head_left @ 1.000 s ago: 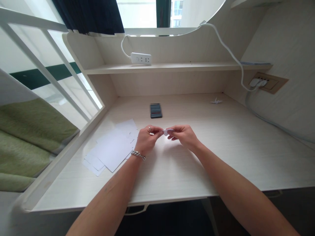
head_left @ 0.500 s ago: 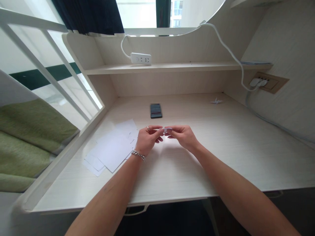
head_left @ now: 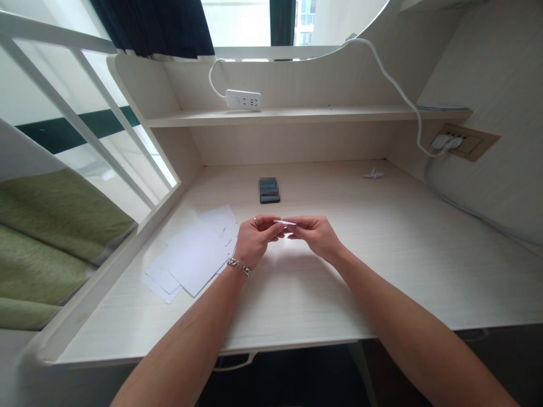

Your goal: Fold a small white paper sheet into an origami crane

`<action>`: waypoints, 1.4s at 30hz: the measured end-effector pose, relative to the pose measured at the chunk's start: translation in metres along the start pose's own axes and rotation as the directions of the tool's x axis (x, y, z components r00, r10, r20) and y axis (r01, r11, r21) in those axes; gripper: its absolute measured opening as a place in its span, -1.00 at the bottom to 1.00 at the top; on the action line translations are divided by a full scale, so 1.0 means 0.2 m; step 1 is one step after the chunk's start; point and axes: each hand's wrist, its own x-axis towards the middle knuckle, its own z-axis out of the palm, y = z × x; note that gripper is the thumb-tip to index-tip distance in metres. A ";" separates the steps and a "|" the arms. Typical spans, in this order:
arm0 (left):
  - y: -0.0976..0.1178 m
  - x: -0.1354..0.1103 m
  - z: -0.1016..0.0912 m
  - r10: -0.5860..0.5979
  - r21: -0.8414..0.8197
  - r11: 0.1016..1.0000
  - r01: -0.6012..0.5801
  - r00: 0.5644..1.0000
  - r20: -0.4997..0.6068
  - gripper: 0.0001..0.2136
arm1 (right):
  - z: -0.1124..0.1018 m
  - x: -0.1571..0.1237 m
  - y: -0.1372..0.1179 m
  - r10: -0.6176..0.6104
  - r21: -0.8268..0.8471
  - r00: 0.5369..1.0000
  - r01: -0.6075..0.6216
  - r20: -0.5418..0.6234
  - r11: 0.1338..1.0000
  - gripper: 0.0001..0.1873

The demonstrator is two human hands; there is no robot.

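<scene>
A small folded piece of white paper (head_left: pixel 285 223) is held just above the desk (head_left: pixel 382 254), pinched from both sides. My left hand (head_left: pixel 253 240), with a ring and a chain bracelet, grips its left end with closed fingers. My right hand (head_left: pixel 319 234) pinches its right end. The paper shows as a thin edge between the fingertips. Several loose white paper sheets (head_left: pixel 193 254) lie on the desk just left of my left hand.
A dark phone (head_left: pixel 269 190) lies flat behind my hands. A finished white paper crane (head_left: pixel 373 173) sits at the back right. On the shelf is a white power strip (head_left: pixel 243 100); its cable runs to a wall socket (head_left: pixel 460 141). A green bed (head_left: pixel 51 237) lies left.
The folded paper has turned flatter, from a small visible face to a thin edge. Both hands stay nearly where they were, fingers shifting slightly on it.
</scene>
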 end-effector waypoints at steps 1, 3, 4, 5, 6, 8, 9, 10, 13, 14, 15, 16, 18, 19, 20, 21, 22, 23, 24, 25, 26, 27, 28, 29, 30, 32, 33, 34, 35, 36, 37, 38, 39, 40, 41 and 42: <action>0.00 0.00 0.00 0.002 0.001 1.000 -0.002 1.000 0.000 -0.67 | 0.00 0.00 0.00 0.009 -0.001 1.000 -0.009 0.000 1.000 -0.69; 0.00 0.00 0.00 0.007 0.005 1.000 -0.007 1.000 -0.005 -0.68 | 0.00 0.00 -0.01 0.024 -0.004 1.000 -0.024 0.003 1.000 -0.68; 0.00 0.00 0.00 0.012 0.008 1.000 -0.012 1.000 -0.009 -0.68 | 0.00 0.00 -0.02 0.030 -0.005 1.000 -0.030 0.006 1.000 -0.67; 0.00 0.00 0.00 0.018 0.013 1.000 -0.017 1.000 -0.014 -0.68 | 0.00 -0.01 -0.02 0.032 -0.006 0.999 -0.032 0.010 0.999 -0.67; 0.00 0.00 0.00 0.024 0.019 1.000 -0.024 1.000 -0.017 -0.69 | 0.01 -0.01 -0.02 0.032 -0.007 0.999 -0.032 0.014 0.999 -0.66; 0.00 0.00 0.00 0.038 0.029 0.999 -0.037 0.999 -0.022 -0.69 | 0.01 -0.01 -0.03 0.033 -0.012 0.999 -0.033 0.023 0.999 -0.65; 0.00 0.00 0.00 0.043 0.032 0.999 -0.042 0.999 -0.026 -0.69 | 0.01 -0.01 -0.03 0.034 -0.014 0.999 -0.034 0.024 0.999 -0.65; 0.00 0.00 0.00 0.046 0.035 0.998 -0.045 0.999 -0.029 -0.69 | 0.01 -0.01 -0.03 0.035 -0.015 0.999 -0.035 0.025 0.999 -0.65; 0.00 0.00 0.00 0.046 0.049 0.998 -0.044 0.998 -0.034 -0.69 | 0.01 -0.01 -0.03 0.036 -0.012 0.999 -0.036 0.028 0.999 -0.65; 0.00 0.00 0.00 0.047 0.055 0.997 -0.045 0.998 -0.036 -0.69 | 0.01 -0.01 -0.03 0.035 -0.009 0.999 -0.034 0.029 0.999 -0.65; 0.00 0.00 0.01 0.049 0.061 0.997 -0.047 0.998 -0.036 -0.69 | 0.01 -0.01 -0.03 0.035 -0.006 0.999 -0.035 0.029 0.999 -0.64; 0.01 0.00 0.01 0.051 0.067 0.997 -0.049 0.998 -0.035 -0.69 | 0.01 -0.01 -0.03 0.036 -0.005 0.999 -0.036 0.029 0.999 -0.64; 0.01 0.00 0.01 0.059 0.074 0.996 -0.057 0.998 -0.035 -0.69 | 0.01 -0.01 -0.03 0.039 -0.008 0.999 -0.039 0.028 0.999 -0.63; 0.01 0.00 0.01 0.062 0.076 0.995 -0.060 0.997 -0.035 -0.69 | 0.01 -0.01 -0.03 0.039 -0.013 0.999 -0.038 0.030 0.999 -0.63; 0.01 -0.01 0.01 0.061 0.073 0.996 -0.059 0.998 -0.034 -0.70 | 0.00 -0.01 -0.02 0.032 -0.020 0.999 -0.031 0.031 0.999 -0.64; 0.02 -0.01 0.01 0.053 0.061 0.997 -0.051 0.998 -0.031 -0.70 | 0.00 0.00 -0.02 0.016 -0.030 0.999 -0.015 0.031 0.999 -0.64; 0.02 -0.01 0.01 0.035 0.038 0.999 -0.034 0.999 -0.021 -0.71 | 0.00 0.00 -0.01 -0.007 -0.043 1.000 0.009 0.028 0.999 -0.65; 0.02 -0.01 0.00 0.006 0.005 1.000 -0.006 1.000 -0.003 -0.71 | -0.01 0.00 0.00 -0.038 -0.063 0.999 0.040 0.022 0.997 -0.67; 0.03 -0.01 0.00 -0.030 -0.033 0.999 0.031 0.999 0.021 -0.72 | -0.01 0.00 0.00 -0.075 -0.093 0.997 0.076 0.015 0.993 -0.69; 0.03 -0.01 -0.01 -0.068 -0.073 0.995 0.071 0.997 0.045 -0.72 | -0.01 -0.01 0.00 -0.116 -0.132 0.993 0.116 0.010 0.984 -0.71; 0.03 -0.01 -0.01 -0.101 -0.109 0.988 0.108 0.993 0.067 -0.74 | -0.01 -0.01 -0.01 -0.157 -0.181 0.988 0.156 0.008 0.971 -0.73; 0.04 -0.01 -0.02 -0.129 -0.137 0.981 0.139 0.988 0.080 -0.75 | -0.01 -0.01 -0.01 -0.194 -0.235 0.981 0.191 0.009 0.953 -0.75; 0.04 -0.01 -0.02 -0.148 -0.152 0.975 0.160 0.985 0.083 -0.77 | 0.00 -0.02 -0.02 -0.226 -0.288 0.974 0.220 0.012 0.932 -0.76; 0.04 -0.01 -0.01 -0.157 -0.153 0.974 0.167 0.985 0.075 -0.78 | 0.00 -0.02 -0.03 -0.251 -0.334 0.968 0.241 0.015 0.911 -0.77; 0.04 -0.01 -0.01 -0.157 -0.140 0.976 0.164 0.986 0.060 -0.79 | 0.00 -0.03 -0.03 -0.267 -0.371 0.963 0.255 0.018 0.893 -0.77; 0.04 -0.01 0.00 -0.137 -0.088 0.987 0.138 0.990 0.017 -0.80 | 0.00 -0.03 -0.04 -0.284 -0.419 0.959 0.267 0.023 0.868 -0.75; 0.04 -0.01 0.01 -0.118 -0.060 0.991 0.117 0.993 -0.007 -0.81 | -0.01 -0.03 -0.04 -0.287 -0.432 0.957 0.270 0.027 0.861 -0.74; 0.04 -0.01 0.02 -0.100 -0.037 0.994 0.099 0.995 -0.027 -0.81 | -0.01 -0.03 -0.03 -0.288 -0.438 0.957 0.272 0.031 0.857 -0.74; 0.03 -0.01 0.03 -0.082 -0.022 0.996 0.081 0.996 -0.047 -0.81 | -0.02 -0.03 -0.03 -0.284 -0.436 0.958 0.271 0.036 0.858 -0.73; 0.03 -0.01 0.03 -0.066 -0.013 0.998 0.065 0.996 -0.061 -0.82 | -0.02 -0.02 -0.02 -0.275 -0.422 0.961 0.265 0.039 0.867 -0.73; 0.02 -0.01 0.04 -0.053 -0.005 0.999 0.053 0.996 -0.074 -0.83 | -0.02 -0.02 -0.02 -0.262 -0.391 0.964 0.255 0.036 0.884 -0.73; 0.02 0.00 0.03 -0.038 0.001 0.999 0.039 0.995 -0.089 -0.83 | -0.03 -0.01 -0.01 -0.245 -0.341 0.969 0.239 0.026 0.909 -0.73; 0.01 0.00 0.03 -0.028 0.004 1.000 0.028 0.995 -0.098 -0.82 | -0.03 -0.01 -0.01 -0.221 -0.276 0.975 0.215 0.008 0.937 -0.72; 0.01 0.00 0.03 -0.017 0.005 1.000 0.018 0.995 -0.103 -0.80 | -0.03 0.00 -0.01 -0.190 -0.201 0.982 0.182 -0.020 0.963 -0.70; 0.01 0.00 0.02 -0.006 0.003 1.000 0.006 0.995 -0.104 -0.77 | -0.03 0.01 -0.01 -0.152 -0.126 0.987 0.144 -0.058 0.982 -0.68; 0.01 0.00 0.02 0.003 0.000 1.000 -0.003 0.995 -0.099 -0.74 | -0.03 0.01 -0.01 -0.111 -0.065 0.989 0.105 -0.098 0.992 -0.65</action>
